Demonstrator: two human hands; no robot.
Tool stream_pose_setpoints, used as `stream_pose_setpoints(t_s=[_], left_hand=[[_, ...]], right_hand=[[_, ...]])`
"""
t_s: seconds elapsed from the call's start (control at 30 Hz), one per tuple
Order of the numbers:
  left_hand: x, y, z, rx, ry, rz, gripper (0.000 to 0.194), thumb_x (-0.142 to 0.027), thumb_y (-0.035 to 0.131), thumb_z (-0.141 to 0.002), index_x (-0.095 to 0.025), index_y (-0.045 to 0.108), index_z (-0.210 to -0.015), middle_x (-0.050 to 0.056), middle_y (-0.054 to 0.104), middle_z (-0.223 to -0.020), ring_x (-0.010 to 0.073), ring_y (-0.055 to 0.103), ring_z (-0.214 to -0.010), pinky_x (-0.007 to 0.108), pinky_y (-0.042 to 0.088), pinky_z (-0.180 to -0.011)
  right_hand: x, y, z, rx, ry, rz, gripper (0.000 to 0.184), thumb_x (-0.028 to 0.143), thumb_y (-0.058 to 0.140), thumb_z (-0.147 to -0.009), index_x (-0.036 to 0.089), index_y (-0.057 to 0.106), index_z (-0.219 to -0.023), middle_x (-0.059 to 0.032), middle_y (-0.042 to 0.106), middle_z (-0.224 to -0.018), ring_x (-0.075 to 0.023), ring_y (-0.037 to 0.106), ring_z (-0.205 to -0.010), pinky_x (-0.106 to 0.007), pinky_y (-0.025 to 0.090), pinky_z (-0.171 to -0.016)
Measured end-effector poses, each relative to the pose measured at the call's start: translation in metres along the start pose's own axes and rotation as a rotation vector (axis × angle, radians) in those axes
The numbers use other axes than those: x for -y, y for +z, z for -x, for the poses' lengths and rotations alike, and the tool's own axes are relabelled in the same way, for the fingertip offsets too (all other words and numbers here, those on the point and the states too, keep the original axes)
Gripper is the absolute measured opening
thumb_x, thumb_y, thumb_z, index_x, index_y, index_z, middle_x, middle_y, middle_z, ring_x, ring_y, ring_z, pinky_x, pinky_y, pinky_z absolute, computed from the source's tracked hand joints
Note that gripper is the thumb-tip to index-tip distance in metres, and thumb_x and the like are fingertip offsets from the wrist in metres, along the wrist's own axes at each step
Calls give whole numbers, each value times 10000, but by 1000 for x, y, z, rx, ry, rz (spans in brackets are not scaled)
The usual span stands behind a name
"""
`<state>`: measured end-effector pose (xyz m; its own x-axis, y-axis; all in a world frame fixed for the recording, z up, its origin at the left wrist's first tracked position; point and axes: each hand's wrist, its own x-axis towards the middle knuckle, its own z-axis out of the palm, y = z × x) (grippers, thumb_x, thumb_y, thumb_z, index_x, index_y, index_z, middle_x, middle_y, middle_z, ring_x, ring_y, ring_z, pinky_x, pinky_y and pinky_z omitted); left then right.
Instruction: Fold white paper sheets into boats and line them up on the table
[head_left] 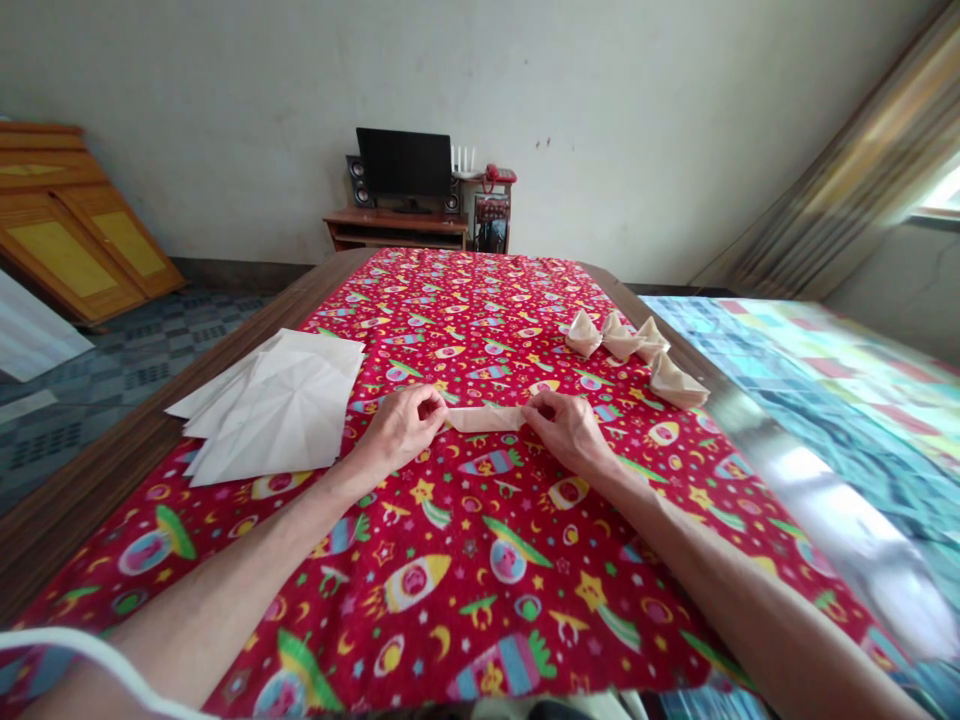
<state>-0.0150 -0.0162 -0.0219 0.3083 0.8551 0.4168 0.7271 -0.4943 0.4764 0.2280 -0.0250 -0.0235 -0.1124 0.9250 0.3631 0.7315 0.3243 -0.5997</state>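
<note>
A narrow folded strip of cream paper (486, 418) stretches between my two hands, low over the red patterned cloth. My left hand (406, 425) pinches its left end between thumb and fingers. At the opposite end, my right hand (566, 425) has the paper in a similar pinch. To the left of my left hand lies a fanned stack of creased paper sheets (289, 400). Several folded paper pieces (621, 338) with pointed tips stand beyond my right hand, near the table's right side.
The red cloth (465, 560) covers most of a brown wooden table (150, 465). Against the far wall are a monitor (405, 165) and speakers on a small desk (397, 225). A bed (840, 400) with a patterned cover adjoins on the right. A white cable (97, 650) crosses at lower left.
</note>
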Motion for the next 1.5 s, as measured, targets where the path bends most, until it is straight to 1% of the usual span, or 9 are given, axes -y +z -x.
stream_pose_setpoints(t_s=[0.2, 0.3, 0.4, 0.5, 0.73, 0.87, 1.03, 1.27, 1.5], left_hand=[[0, 11, 5, -30, 53, -200, 84, -180, 538, -787, -161, 619, -782, 59, 597, -855, 183, 577, -806, 289, 475, -719], [-11, 10, 8, -16, 207, -254, 395, -82, 466, -814, -185, 556, -1185, 88, 552, -1237, 226, 494, -1144, 378, 416, -959], [-25, 6, 11, 165, 419, -300, 592, 11, 347, -820, -248, 419, -1348, 14, 401, -1441, 200, 277, -1360, 421, 259, -1105], [-34, 6, 14, 296, 472, -326, 572, 1, 330, -831, -212, 416, -1355, 22, 411, -1437, 183, 217, -1393, 427, 207, -1131], [-30, 13, 19, 342, 415, -287, 588, 0, 323, -806, -154, 395, -1368, 68, 416, -1429, 174, 294, -1365, 396, 233, -1129], [-29, 13, 20, 384, 396, -276, 619, 6, 309, -799, -174, 345, -1390, 67, 389, -1446, 163, 290, -1366, 414, 232, -1127], [-33, 8, 20, 444, 382, -330, 671, 41, 322, -728, -126, 345, -1377, 102, 333, -1472, 174, 257, -1378, 407, 235, -1127], [-27, 3, 29, 373, 386, -402, 725, 53, 333, -674, -130, 357, -1375, 104, 359, -1455, 170, 278, -1367, 338, 301, -1106], [-14, 4, 37, 277, 400, -475, 556, 5, 331, -763, -94, 492, -1286, 115, 463, -1383, 196, 403, -1304, 351, 343, -1086]], right_hand=[[0, 5, 0, 55, 54, 145, 159, 280, 526, -773, 201, 650, -711, -4, 639, -639, -127, 562, -582, -222, 364, -567], [1, 6, 1, 49, 59, 173, 163, 294, 528, -776, 202, 649, -720, -1, 630, -632, -129, 558, -579, -221, 349, -556], [1, 6, 2, 42, 53, 181, 177, 304, 520, -787, 199, 642, -713, 3, 616, -611, -124, 541, -556, -219, 334, -537], [1, 7, 2, 37, 52, 185, 171, 294, 517, -788, 199, 637, -710, 5, 614, -607, -122, 537, -548, -219, 335, -537], [5, 5, 5, 16, 33, 272, 129, 263, 534, -801, 201, 646, -786, -11, 648, -702, -140, 576, -629, -228, 374, -564], [14, 3, 15, 0, -260, 439, 239, 172, 470, -854, 186, 649, -1012, -97, 643, -1070, -199, 581, -936, -281, 440, -741], [26, 7, 33, 207, -568, 532, 390, 138, 371, -909, 120, 526, -1266, -126, 534, -1313, -235, 456, -1225, -387, 393, -985], [26, 6, 40, 235, -602, 640, 398, 100, 374, -879, 80, 551, -1235, -161, 567, -1261, -238, 502, -1184, -396, 381, -1029], [27, 3, 38, 261, -547, 779, 323, 75, 394, -861, 58, 620, -1092, -174, 635, -1098, -247, 567, -1034, -362, 433, -964]])
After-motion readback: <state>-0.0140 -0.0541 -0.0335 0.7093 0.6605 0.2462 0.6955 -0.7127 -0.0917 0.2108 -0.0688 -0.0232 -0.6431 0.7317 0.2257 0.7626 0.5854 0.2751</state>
